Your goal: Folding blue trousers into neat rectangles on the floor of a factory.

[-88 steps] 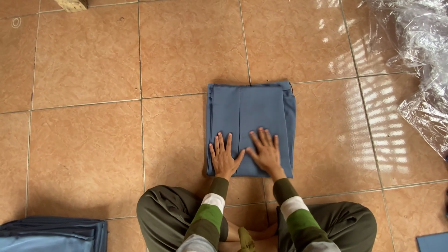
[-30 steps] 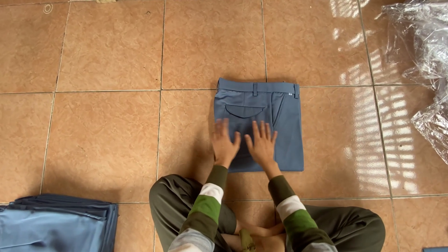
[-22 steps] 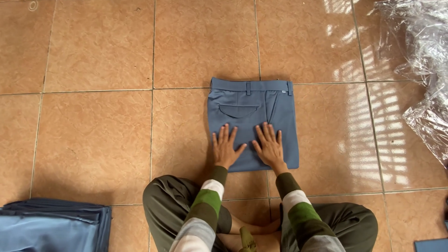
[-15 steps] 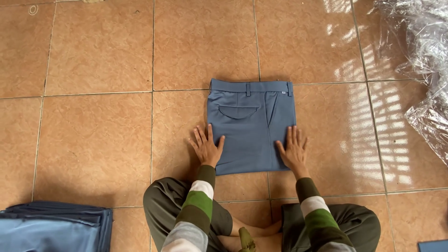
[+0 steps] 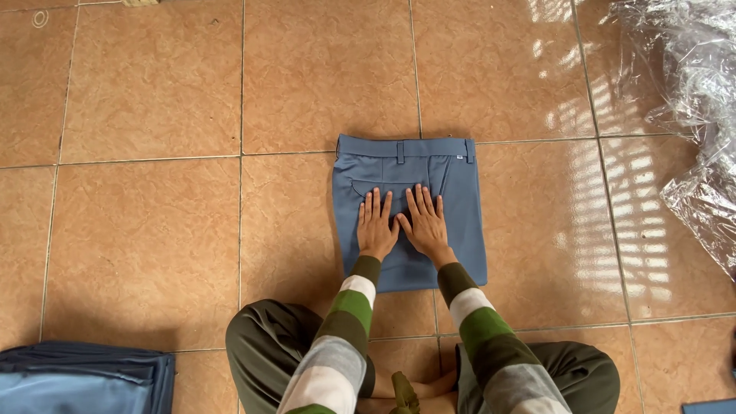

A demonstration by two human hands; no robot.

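Note:
A pair of blue trousers [image 5: 460, 199], folded into a neat rectangle with the waistband and belt loops at the far edge, lies on the tan tiled floor [image 5: 153, 230] in front of me. My left hand [image 5: 376, 227] and my right hand [image 5: 424, 225] rest flat on its middle, side by side, fingers spread and pointing away from me. Neither hand grips the cloth. My sleeves are striped green, white and grey. I sit on the floor with my knees apart.
A stack of folded blue garments [image 5: 80, 379] lies at the bottom left. Crumpled clear plastic wrapping [image 5: 694, 115] fills the right edge. A blue corner [image 5: 709, 406] shows at the bottom right.
Half a second ago my hands were at the left and right edges of the folded trousers; now they have come together flat on the middle.

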